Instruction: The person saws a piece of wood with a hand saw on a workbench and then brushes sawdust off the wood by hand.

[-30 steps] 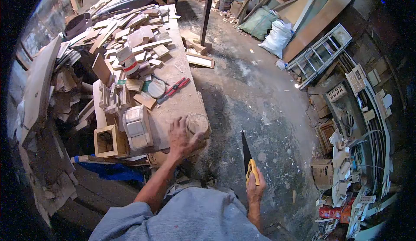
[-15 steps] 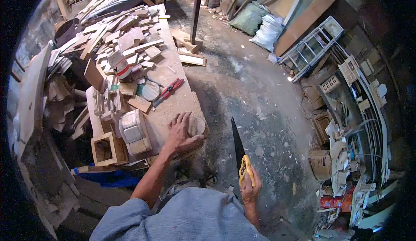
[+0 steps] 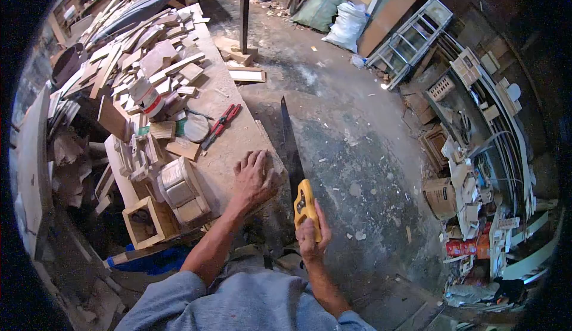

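Note:
My right hand is closed round the yellow handle of a hand saw. The saw's dark blade points up and away, just right of the workbench's edge. My left hand lies palm down near the front right corner of the workbench, fingers a little bent and apart. Whatever is under its palm is hidden. Beyond it on the bench are red-handled pliers, a round pale disc and a white bottle with a red band. Left of my forearm stands a light wooden block.
An open wooden box sits at the bench's front left. Wood offcuts cover its far part. A dark post rises beyond the bench. On the right are a ladder-like frame, a cardboard box and more scrap on the floor.
The saw and my right hand have moved up and left, closer to the bench edge. My left hand has shifted slightly over the corner, with its thumb closer in. The view has turned a little.

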`<state>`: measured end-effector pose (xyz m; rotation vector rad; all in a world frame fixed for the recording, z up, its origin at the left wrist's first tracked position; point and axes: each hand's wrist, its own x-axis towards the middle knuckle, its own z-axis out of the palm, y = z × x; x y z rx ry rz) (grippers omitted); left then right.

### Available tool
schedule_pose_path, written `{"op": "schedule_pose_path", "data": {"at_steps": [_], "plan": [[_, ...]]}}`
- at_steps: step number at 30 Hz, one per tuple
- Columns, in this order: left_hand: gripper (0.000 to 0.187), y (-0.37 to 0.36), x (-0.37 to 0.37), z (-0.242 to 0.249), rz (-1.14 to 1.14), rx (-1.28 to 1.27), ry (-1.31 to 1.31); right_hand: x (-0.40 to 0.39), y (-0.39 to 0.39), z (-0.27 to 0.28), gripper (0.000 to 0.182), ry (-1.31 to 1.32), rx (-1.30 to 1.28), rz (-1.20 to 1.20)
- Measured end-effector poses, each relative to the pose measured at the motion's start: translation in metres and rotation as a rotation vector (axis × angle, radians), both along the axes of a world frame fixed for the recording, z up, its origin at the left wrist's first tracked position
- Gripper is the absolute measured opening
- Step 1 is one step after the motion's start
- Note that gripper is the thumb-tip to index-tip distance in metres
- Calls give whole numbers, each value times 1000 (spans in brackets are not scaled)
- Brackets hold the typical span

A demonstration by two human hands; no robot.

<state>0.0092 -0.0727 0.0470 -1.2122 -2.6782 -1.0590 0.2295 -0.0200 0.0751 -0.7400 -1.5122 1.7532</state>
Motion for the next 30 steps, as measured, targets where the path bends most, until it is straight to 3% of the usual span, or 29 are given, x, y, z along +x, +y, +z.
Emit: {"op": "schedule_pose_path", "data": {"at_steps": [6,12,18,21,24,30], "plan": [[54,8,6,-2,66,-14,192,-18,-16,20,53,-79,116,-22],[60,8,8,-3,90,-13,218,-20,-16,0,52,-70,103,0],[73,-8,-5,-10,-26,33,167,-21,-16,-7,52,-99,197,-10],[71,-4,-16,-25,-13,-13,189,-23,-15,-17,53,-104,329,-19],[61,2,-17,-17,27,-118,-40,-22,-15,-18,54,-107,366,-16],[63,11,9,-1,126,-126,84,-22,-18,-14,52,-109,282,-39]]}}
